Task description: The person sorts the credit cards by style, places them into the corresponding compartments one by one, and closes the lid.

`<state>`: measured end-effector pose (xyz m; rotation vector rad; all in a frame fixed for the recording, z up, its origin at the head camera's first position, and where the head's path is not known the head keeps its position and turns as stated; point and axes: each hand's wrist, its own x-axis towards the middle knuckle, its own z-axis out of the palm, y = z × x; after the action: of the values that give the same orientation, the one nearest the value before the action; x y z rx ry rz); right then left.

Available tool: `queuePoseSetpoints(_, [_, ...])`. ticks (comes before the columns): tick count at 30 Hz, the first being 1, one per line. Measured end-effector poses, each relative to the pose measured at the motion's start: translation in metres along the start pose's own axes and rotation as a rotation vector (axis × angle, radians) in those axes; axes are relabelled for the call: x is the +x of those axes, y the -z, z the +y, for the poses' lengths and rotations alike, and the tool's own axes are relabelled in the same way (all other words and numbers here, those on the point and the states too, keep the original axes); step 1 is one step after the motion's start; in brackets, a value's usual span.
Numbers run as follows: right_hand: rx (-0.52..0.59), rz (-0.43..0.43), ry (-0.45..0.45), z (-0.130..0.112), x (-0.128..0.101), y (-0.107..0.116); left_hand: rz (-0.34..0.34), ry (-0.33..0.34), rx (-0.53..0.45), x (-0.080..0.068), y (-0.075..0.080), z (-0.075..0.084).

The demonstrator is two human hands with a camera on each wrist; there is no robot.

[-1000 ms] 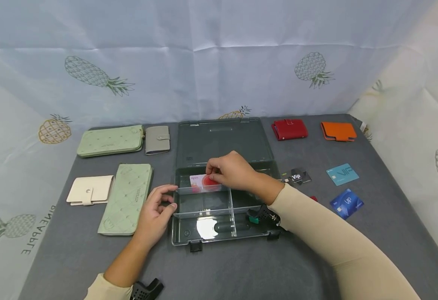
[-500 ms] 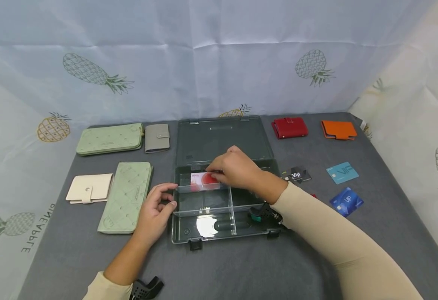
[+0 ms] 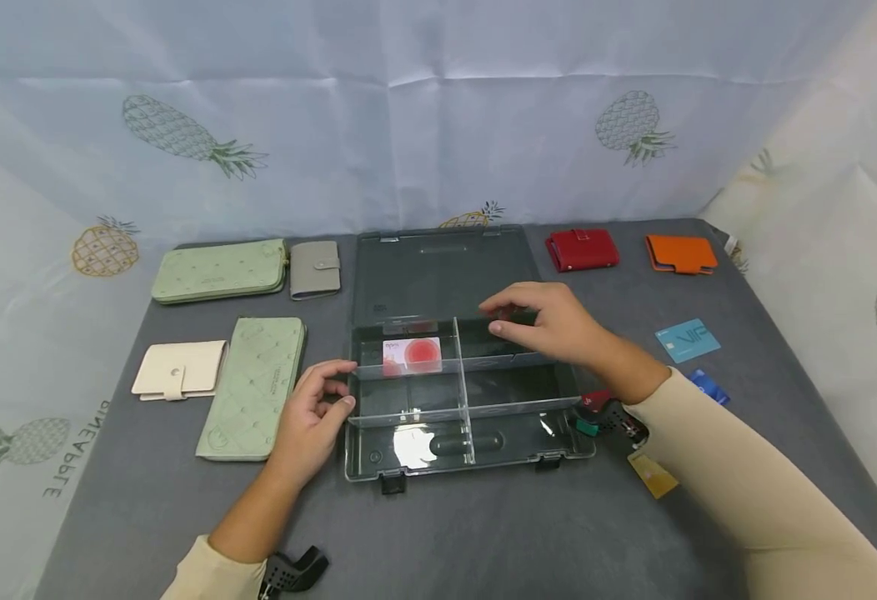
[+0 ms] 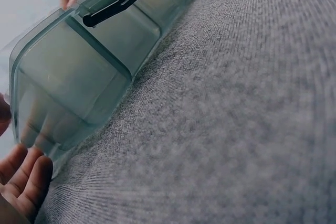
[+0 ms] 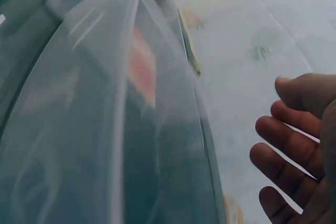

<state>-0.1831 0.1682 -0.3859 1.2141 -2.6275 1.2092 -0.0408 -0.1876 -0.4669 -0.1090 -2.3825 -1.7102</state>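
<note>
A dark, see-through plastic box (image 3: 408, 397) with dividers lies with its lid (image 3: 438, 287) laid back. In its rear left compartment is a pink and white card (image 3: 412, 357), seen blurred through the plastic in the right wrist view. Over the rear right compartment hovers my right hand (image 3: 554, 327), fingers loosely bent and holding nothing. The right wrist view shows that hand (image 5: 302, 140) with its fingers apart. My left hand (image 3: 314, 417) rests its fingertips against the box's left end. In the left wrist view its fingers (image 4: 38, 177) touch the outer wall.
Two green wallets (image 3: 221, 271) (image 3: 254, 387), a cream wallet (image 3: 179, 369) and a grey one (image 3: 314, 268) lie left. Right are a red wallet (image 3: 583, 249), an orange wallet (image 3: 681, 254), and teal (image 3: 688, 340), blue (image 3: 709, 386) and gold (image 3: 653, 476) cards, partly under the sleeve.
My right hand has let go of the pink card and moved right, leaving it in the rear left compartment. The gold card now shows; the black cards are hidden. My left hand stays put.
</note>
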Motion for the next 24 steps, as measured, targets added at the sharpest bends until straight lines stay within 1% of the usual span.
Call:
queuePoseSetpoints(2, [0.013,0.031,-0.043,0.008,-0.014,0.012,-0.005,0.002,0.005,0.001,0.0,0.0])
queuePoseSetpoints(5, [0.026,0.053,-0.112,0.019,-0.034,0.03,-0.01,0.003,0.004,0.002,0.0,0.001])
queuePoseSetpoints(10, [0.051,0.053,-0.246,0.038,-0.064,0.056,-0.005,0.008,0.003,0.002,0.0,0.001])
queuePoseSetpoints(13, [0.037,0.017,-0.316,0.051,-0.077,0.068,-0.003,0.013,0.0,0.0,0.001,0.0])
queuePoseSetpoints(17, [0.003,-0.062,-0.383,0.071,-0.092,0.077,-0.002,0.015,-0.005,-0.001,0.001,0.0])
queuePoseSetpoints(20, [-0.006,-0.12,-0.419,0.084,-0.099,0.08,-0.003,0.009,-0.006,-0.001,0.001,0.0])
queuePoseSetpoints(24, [-0.02,-0.166,-0.448,0.096,-0.103,0.078,-0.009,0.003,-0.011,0.0,0.001,-0.001])
